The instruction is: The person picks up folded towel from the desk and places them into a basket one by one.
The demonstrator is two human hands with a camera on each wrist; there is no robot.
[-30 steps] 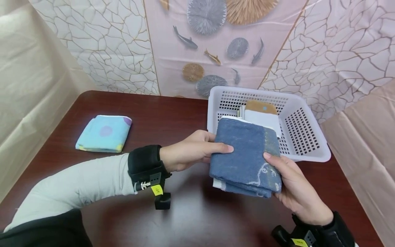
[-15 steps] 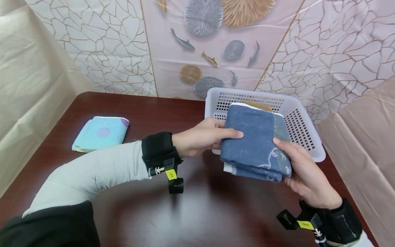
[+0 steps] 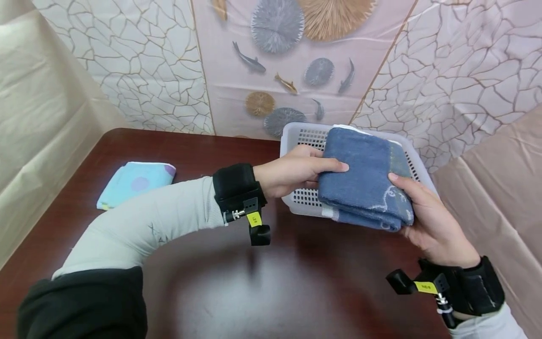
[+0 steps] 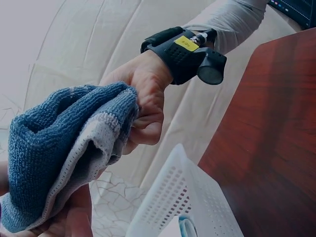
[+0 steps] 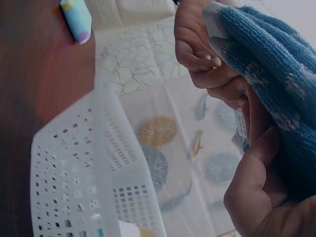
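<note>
Nothing legible. Yellow label (image 3: 254, 219) on my left wrist rig (image 3: 237, 186), second label (image 3: 425, 287) on my right wrist rig (image 3: 478, 287), white tag (image 5: 240, 123) by blue towel (image 3: 360, 174): print too small.

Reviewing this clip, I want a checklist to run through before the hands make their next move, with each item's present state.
1. Left hand grips the blue towel by its left side: ok.
2. Right hand grips the towel's right side: ok.
3. Blue towel folded: ok.
4. Blue towel apart from the basket: ok, both wrist views show a gap.
5. Enough room inside the basket: cannot tell; the towel hides much of it in the head view.
6. Light-blue towel out of the way: ok, lying on the table, apart from the basket.
</note>
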